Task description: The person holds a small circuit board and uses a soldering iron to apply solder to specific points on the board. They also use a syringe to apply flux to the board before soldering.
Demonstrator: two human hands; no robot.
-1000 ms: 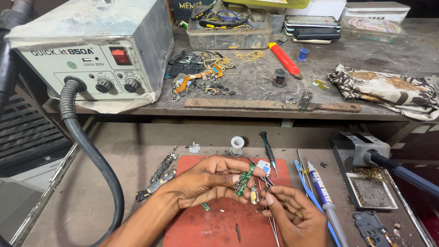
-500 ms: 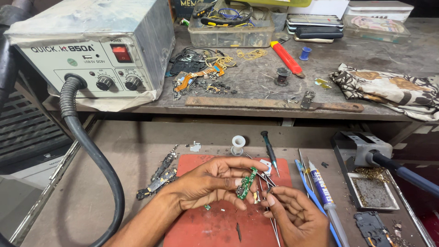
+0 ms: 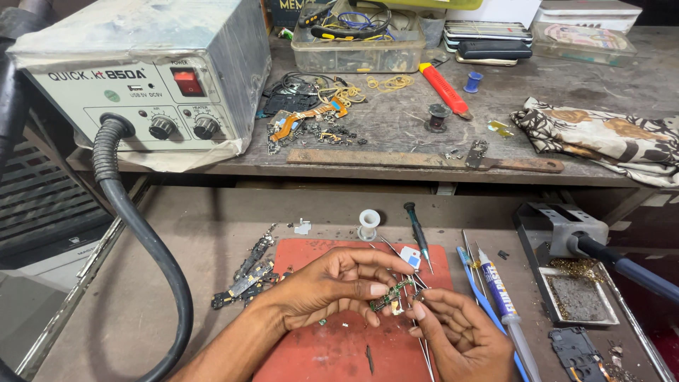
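Observation:
A small green circuit board [image 3: 391,296] is pinched between the fingertips of both hands above a red work mat [image 3: 332,350]. My left hand [image 3: 332,286] reaches in from the lower left and grips the board's left end. My right hand [image 3: 456,332] comes up from the bottom edge and holds the board's right end, with thin metal tweezers [image 3: 422,346] running down beside its fingers. The board lies nearly flat, tilted slightly up to the right.
On the lower surface lie a dark screwdriver [image 3: 417,233], a white spool [image 3: 368,224], a syringe tube [image 3: 506,301], loose board scraps [image 3: 247,276] and a soldering iron stand [image 3: 566,240]. A grey hot-air station [image 3: 141,78] with a black hose [image 3: 141,240], a parts tray [image 3: 361,42] and a patterned cloth [image 3: 601,138] occupy the upper shelf.
The green board has turned from an upright slant to lying nearly flat and lower between my fingers. Both hands have closed in a little toward each other.

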